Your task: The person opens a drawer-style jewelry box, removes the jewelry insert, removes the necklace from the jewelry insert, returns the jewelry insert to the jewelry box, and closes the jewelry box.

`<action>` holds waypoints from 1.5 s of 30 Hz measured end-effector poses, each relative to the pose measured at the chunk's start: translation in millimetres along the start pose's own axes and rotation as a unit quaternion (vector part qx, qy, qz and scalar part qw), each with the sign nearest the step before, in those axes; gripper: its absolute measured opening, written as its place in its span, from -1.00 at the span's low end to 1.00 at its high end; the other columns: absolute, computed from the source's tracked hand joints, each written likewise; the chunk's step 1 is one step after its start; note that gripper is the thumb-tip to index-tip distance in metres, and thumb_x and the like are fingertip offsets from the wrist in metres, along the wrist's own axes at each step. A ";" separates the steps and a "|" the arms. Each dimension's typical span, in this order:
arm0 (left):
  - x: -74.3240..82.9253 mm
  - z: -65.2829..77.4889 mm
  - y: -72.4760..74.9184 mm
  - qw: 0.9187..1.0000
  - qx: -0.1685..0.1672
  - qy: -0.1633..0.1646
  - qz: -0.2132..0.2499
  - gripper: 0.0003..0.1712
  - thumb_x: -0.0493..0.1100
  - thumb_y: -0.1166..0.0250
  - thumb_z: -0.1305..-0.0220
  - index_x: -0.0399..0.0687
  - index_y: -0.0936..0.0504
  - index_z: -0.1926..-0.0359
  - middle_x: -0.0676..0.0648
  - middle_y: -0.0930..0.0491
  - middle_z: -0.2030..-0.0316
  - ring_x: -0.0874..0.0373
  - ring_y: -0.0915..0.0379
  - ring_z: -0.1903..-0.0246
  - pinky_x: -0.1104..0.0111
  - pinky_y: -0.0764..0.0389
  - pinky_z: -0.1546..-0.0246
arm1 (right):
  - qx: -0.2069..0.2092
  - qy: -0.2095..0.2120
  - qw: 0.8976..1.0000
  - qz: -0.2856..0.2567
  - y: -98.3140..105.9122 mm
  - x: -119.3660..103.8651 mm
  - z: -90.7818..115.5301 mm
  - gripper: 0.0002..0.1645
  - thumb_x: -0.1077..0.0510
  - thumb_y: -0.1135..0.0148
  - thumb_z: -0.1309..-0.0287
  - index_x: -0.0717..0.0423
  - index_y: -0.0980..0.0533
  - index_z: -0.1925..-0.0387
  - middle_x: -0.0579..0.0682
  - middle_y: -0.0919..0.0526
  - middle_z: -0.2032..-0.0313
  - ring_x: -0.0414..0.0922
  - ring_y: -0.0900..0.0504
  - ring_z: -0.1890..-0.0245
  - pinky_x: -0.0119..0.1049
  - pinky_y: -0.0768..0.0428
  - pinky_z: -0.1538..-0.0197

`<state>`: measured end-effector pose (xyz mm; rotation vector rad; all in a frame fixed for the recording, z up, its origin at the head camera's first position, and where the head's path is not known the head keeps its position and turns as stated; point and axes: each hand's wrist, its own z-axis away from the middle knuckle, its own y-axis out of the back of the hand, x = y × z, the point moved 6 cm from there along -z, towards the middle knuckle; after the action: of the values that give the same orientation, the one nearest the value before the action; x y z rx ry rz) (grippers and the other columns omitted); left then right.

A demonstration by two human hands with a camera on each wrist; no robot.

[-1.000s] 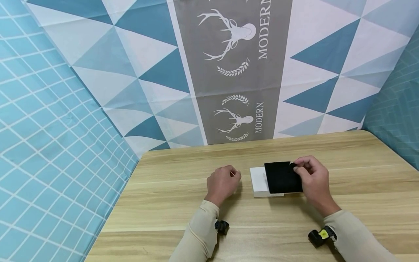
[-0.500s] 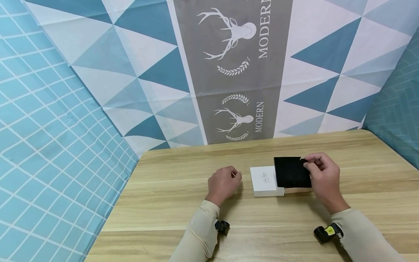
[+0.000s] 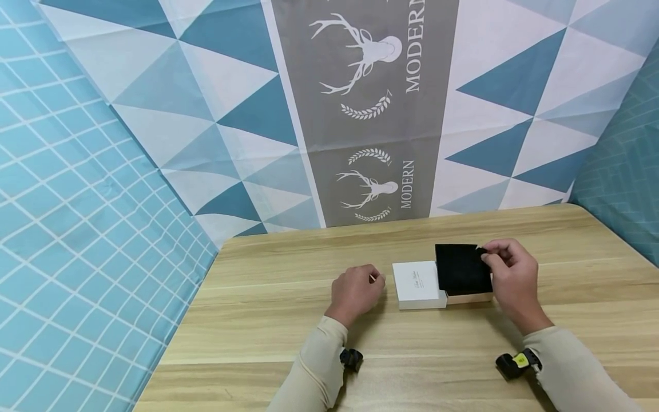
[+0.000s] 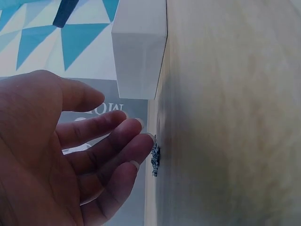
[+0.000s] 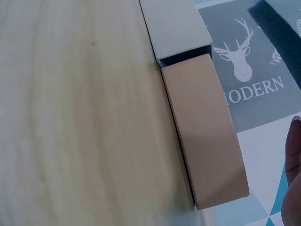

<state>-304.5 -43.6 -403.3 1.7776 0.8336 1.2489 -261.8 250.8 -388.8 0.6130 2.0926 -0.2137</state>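
Observation:
My right hand pinches a thin black square pad by its far right corner. The pad is tilted above a tan drawer and hides the drawer's inside. That drawer stands pulled out to the right from a white box sleeve with small print on top. In the right wrist view the pad hangs over the drawer, apart from it. Left of the sleeve, my left hand is loosely curled and holds nothing. Past its fingertips, a small glittering silvery thing lies on the table in the left wrist view.
The wooden table ends at a patterned cloth wall behind the box. A blue checked cloth hangs along the left side, and a teal one on the right. Each wrist carries a small black camera.
My right hand has moved right and slightly away from me with the black pad, uncovering the sleeve's top and the drawer's front side. My left hand has shifted slightly right.

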 end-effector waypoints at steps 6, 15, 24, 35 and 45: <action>0.3 1.1 -0.9 1.000 -0.005 -0.004 -0.004 -0.77 0.04 -0.21 -0.39 0.14 -0.75 0.27 0.24 -0.56 0.53 0.31 -0.38 0.61 0.32 -0.38 0.58 | 0.005 0.000 1.000 0.003 1.7 1.4 -0.6 -0.85 0.51 -0.14 -0.17 0.39 -0.57 0.24 -0.16 -0.56 0.48 -0.24 -0.39 0.56 -0.48 -0.35 0.45; 5.6 1.1 2.7 1.000 0.013 -0.024 -0.009 -0.79 0.00 -0.22 -0.36 0.12 -0.75 0.29 0.24 -0.55 0.55 0.33 -0.38 0.62 0.34 -0.38 0.59 | -0.005 0.003 1.000 0.011 1.6 1.1 -1.3 -0.88 0.48 -0.14 -0.21 0.38 -0.56 0.23 -0.14 -0.55 0.47 -0.23 -0.38 0.55 -0.48 -0.35 0.47; 14.1 0.9 2.7 0.999 0.027 -0.043 0.000 -0.81 -0.05 -0.21 -0.34 0.14 -0.75 0.32 0.26 -0.54 0.56 0.34 -0.38 0.61 0.36 -0.39 0.58 | -0.002 -0.006 1.000 0.017 3.3 3.8 -4.4 -0.88 0.47 -0.15 -0.21 0.36 -0.57 0.23 -0.18 -0.57 0.48 -0.25 -0.37 0.57 -0.48 -0.34 0.49; 21.1 5.0 -5.9 0.998 -0.010 -0.047 0.034 -0.78 0.10 -0.24 -0.35 0.20 -0.72 0.35 0.30 -0.52 0.55 0.37 -0.41 0.53 0.35 -0.39 0.50 | -0.008 -0.011 0.999 0.036 4.7 10.3 -3.9 -0.86 0.44 -0.15 -0.24 0.34 -0.58 0.19 -0.20 -0.57 0.45 -0.25 -0.38 0.54 -0.49 -0.35 0.46; 21.7 5.5 -8.0 0.998 -0.021 -0.045 0.029 -0.73 0.21 -0.34 -0.28 0.18 -0.67 0.34 0.28 -0.56 0.53 0.38 -0.44 0.52 0.35 -0.40 0.52 | -0.014 -0.013 0.999 0.046 7.4 11.0 -4.0 -0.88 0.38 -0.14 -0.30 0.34 -0.57 0.17 -0.15 -0.53 0.47 -0.21 -0.35 0.56 -0.45 -0.34 0.46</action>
<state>-293.5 -22.6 -402.1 1.8218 0.7042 1.2042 -266.1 262.5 -394.9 0.6854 2.0342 -0.1396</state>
